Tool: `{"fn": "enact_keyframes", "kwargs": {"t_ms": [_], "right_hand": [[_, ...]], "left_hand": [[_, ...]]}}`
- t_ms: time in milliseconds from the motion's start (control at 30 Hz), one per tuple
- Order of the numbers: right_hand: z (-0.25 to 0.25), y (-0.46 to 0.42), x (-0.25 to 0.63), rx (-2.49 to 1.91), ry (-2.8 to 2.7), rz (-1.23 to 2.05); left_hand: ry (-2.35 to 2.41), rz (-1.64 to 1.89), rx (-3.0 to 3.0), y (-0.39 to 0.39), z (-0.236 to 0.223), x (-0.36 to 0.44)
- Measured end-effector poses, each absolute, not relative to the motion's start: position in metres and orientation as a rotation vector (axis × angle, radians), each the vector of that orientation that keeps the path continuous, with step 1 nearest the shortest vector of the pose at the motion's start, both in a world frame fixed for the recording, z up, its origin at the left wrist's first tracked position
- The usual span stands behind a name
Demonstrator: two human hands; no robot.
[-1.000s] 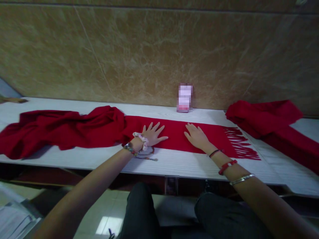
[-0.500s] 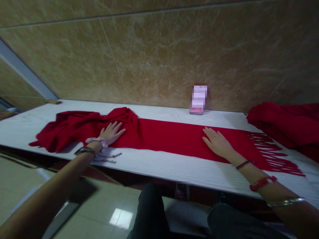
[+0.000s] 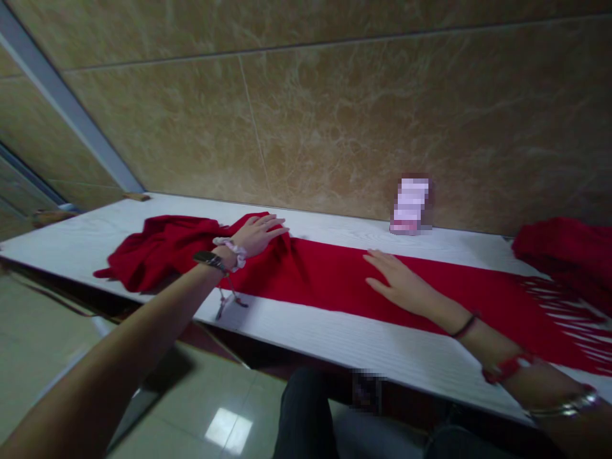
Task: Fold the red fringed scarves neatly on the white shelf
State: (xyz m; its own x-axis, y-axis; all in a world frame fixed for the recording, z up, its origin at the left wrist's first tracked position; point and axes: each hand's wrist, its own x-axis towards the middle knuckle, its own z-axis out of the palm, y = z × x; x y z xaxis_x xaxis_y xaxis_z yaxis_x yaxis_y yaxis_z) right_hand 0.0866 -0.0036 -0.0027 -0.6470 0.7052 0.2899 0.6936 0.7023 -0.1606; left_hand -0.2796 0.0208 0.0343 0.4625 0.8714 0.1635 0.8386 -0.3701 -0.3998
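Observation:
A red scarf [image 3: 329,268] lies lengthwise along a white table, its middle stretch flat and its left end bunched in loose folds. Its fringe [image 3: 574,319] spreads at the right end. My left hand [image 3: 258,236], fingers extended, is over the edge of the bunched part, near the scarf's far side. Over the flat stretch is my right hand [image 3: 399,284], palm down with fingers apart; whether it touches the cloth I cannot tell. Neither hand grips anything.
Another heap of red cloth [image 3: 564,255] lies at the table's right end. A phone [image 3: 410,205], pixelated, leans against the tiled wall [image 3: 325,127] behind the white table [image 3: 354,328]. My knees show below the table's front edge.
My right hand has moved left along the scarf. My left hand has shifted towards the scarf's far edge. The view has turned left, so the scene sits further right.

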Motion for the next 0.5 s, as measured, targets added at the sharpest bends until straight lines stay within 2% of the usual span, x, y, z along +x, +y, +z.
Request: {"fn": "enact_keyframes", "kwargs": {"t_ms": [100, 200, 500], "right_hand": [[0.001, -0.011, 0.036, -0.821, -2.722, 0.224], [-0.008, -0.016, 0.016, -0.726, -2.799, 0.308], [-0.017, -0.017, 0.027, -0.695, -2.793, 0.351]], "left_hand": [[-1.409, 0.288, -2.358, 0.046, 0.039, -0.275], [-1.392, 0.374, -2.354, 0.058, 0.042, -0.276], [-1.337, 0.192, -2.386, 0.003, 0.072, -0.331]]}}
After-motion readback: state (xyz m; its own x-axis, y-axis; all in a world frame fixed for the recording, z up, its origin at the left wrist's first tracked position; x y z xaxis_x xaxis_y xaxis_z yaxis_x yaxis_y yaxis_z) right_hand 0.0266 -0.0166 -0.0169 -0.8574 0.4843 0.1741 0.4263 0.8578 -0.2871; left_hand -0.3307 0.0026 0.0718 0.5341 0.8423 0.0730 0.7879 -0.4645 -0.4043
